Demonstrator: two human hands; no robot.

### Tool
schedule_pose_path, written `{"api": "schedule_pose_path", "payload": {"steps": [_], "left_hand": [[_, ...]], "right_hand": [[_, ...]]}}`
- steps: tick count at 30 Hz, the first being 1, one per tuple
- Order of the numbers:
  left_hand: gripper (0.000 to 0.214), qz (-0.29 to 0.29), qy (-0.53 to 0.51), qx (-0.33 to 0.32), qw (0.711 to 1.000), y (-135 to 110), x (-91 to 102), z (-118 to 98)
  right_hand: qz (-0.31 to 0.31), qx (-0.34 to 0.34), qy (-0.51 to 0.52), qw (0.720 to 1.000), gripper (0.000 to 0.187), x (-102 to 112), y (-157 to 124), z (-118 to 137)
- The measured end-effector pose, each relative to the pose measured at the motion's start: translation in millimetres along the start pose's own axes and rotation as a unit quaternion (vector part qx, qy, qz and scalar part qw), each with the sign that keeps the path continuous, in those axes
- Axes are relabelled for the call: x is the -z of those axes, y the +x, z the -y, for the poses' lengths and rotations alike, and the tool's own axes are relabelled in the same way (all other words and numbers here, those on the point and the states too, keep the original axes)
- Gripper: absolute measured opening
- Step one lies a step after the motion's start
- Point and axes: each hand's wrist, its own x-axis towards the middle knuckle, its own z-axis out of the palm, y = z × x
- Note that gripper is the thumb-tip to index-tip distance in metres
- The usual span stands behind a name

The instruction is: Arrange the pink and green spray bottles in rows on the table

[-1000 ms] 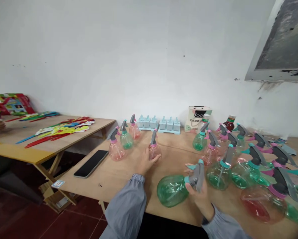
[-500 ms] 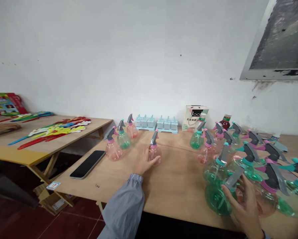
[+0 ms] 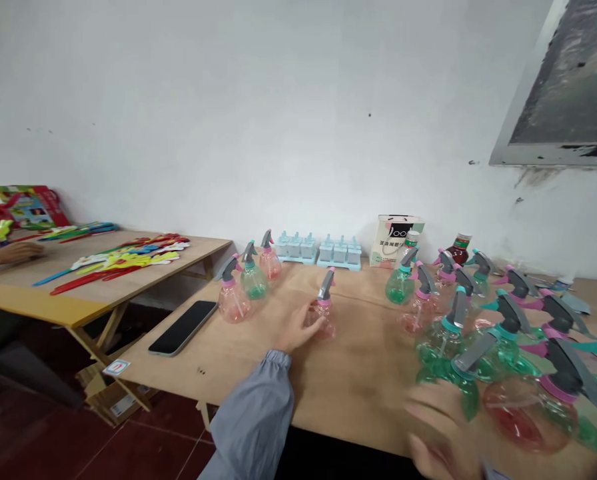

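Observation:
My left hand (image 3: 298,328) is closed round the left side of a pink spray bottle (image 3: 324,319) with a grey and pink trigger head, upright at mid-table. Blurred by motion, my right hand (image 3: 441,427) is near the front edge, its fingers and thumb apart and nothing seen in it. Just behind it is a green spray bottle (image 3: 471,397), partly covered by the fingers. A larger pink spray bottle (image 3: 531,413) stands to its right, among several more pink and green ones. Three others are grouped at the left, including a pink spray bottle (image 3: 234,305).
A phone (image 3: 183,327) lies at the table's left. Light-blue ice-pop moulds (image 3: 339,253), a paper bag (image 3: 393,241) and a dark red bottle (image 3: 460,250) line the wall. On the neighbouring table lie colourful hand-shaped clappers (image 3: 123,260); another person's hand (image 3: 21,252) rests there.
My left hand and its pink spray bottle have shifted slightly right. My right hand has come away from among the right-hand bottles, moving left and towards me. The view has turned slightly left.

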Motion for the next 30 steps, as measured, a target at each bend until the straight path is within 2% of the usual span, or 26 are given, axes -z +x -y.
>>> {"api": "schedule_pose_path", "payload": {"steps": [1, 3, 6, 8, 10, 11, 12, 13, 14, 15, 16, 17, 18, 19, 20, 22, 25, 27, 30], "left_hand": [[0.047, 0.021, 0.0, -0.012, 1.0, -0.5, 0.6, -3.5], [0.049, 0.057, 0.029, -0.032, 0.997, -1.6, 2.7, -11.0], [0.053, 0.076, 0.108, -0.083, 0.988, -2.7, 4.5, -17.6], [0.06, 0.095, 0.159, -0.127, 0.974, -3.0, 3.3, -16.2], [0.064, 0.11, 0.192, -0.162, 0.961, -3.4, 2.7, -9.8], [0.063, 0.097, 0.201, -0.17, 0.96, -3.6, 3.9, -5.1], [0.06, 0.053, 0.206, -0.165, 0.963, -3.6, 7.1, 0.3], [0.055, -0.029, 0.211, -0.148, 0.966, -3.3, 12.6, 6.1], [0.05, -0.145, 0.217, -0.117, 0.958, -2.7, 20.6, 12.2], [0.046, -0.277, 0.224, -0.071, 0.932, -1.7, 30.9, 18.4], [0.045, -0.406, 0.231, -0.014, 0.884, -0.3, 43.2, 24.5], [0.049, -0.497, 0.24, 0.043, 0.833, 1.3, 56.6, 30.4], [0.057, -0.542, 0.247, 0.097, 0.797, 3.0, 70.4, 36.2], [0.065, -0.556, 0.252, 0.143, 0.779, 4.7, 83.6, 41.6], [0.075, -0.546, 0.26, 0.179, 0.777, 6.3, 95.6, 46.6], [0.09, -0.49, 0.277, 0.221, 0.796, 8.9, 113.8, 54.6], [0.085, -0.394, 0.318, 0.243, 0.827, 9.5, 123.0, 59.0], [0.076, -0.349, 0.358, 0.248, 0.83, 6.6, 115.8, 55.5], [0.069, -0.286, 0.414, 0.209, 0.838, -1.5, 86.3, 41.1]], "right_hand": [[0.017, -0.013, 0.014, 1.0, 0.029, -24.0, 21.0, 8.1], [0.027, -0.12, 0.036, 0.992, 0.04, -75.1, 63.6, 13.8], [0.038, -0.239, 0.119, 0.963, 0.078, -136.1, 105.4, -0.5], [0.048, -0.287, 0.183, 0.939, 0.081, -157.4, 113.4, -15.1], [0.046, -0.327, 0.244, 0.912, 0.074, -163.7, 111.9, -26.4], [0.042, -0.347, 0.275, 0.896, 0.07, -162.7, 110.1, -30.4], [0.034, -0.366, 0.306, 0.878, 0.067, -159.8, 108.6, -33.5], [0.025, -0.383, 0.336, 0.86, 0.064, -155.8, 107.8, -35.9], [0.016, -0.397, 0.36, 0.844, 0.061, -151.4, 107.8, -37.8], [0.005, -0.407, 0.378, 0.832, 0.06, -147.1, 108.4, -39.3], [-0.004, -0.413, 0.392, 0.822, 0.06, -143.3, 109.3, -40.2], [-0.004, -0.415, 0.408, 0.813, 0.062, -140.3, 110.1, -40.5], [0.006, -0.416, 0.428, 0.802, 0.065, -138.1, 110.7, -40.1], [0.025, -0.415, 0.451, 0.789, 0.068, -136.7, 111.0, -38.9], [0.049, -0.413, 0.479, 0.773, 0.069, -135.8, 110.9, -37.0], [0.095, -0.404, 0.524, 0.744, 0.07, -135.3, 110.6, -31.7], [0.101, -0.387, 0.548, 0.735, 0.071, -135.3, 112.8, -23.3], [0.067, -0.381, 0.554, 0.737, 0.07, -134.6, 116.2, -20.2], [0.024, -0.382, 0.563, 0.732, 0.068, -133.0, 119.6, -20.5]]}}
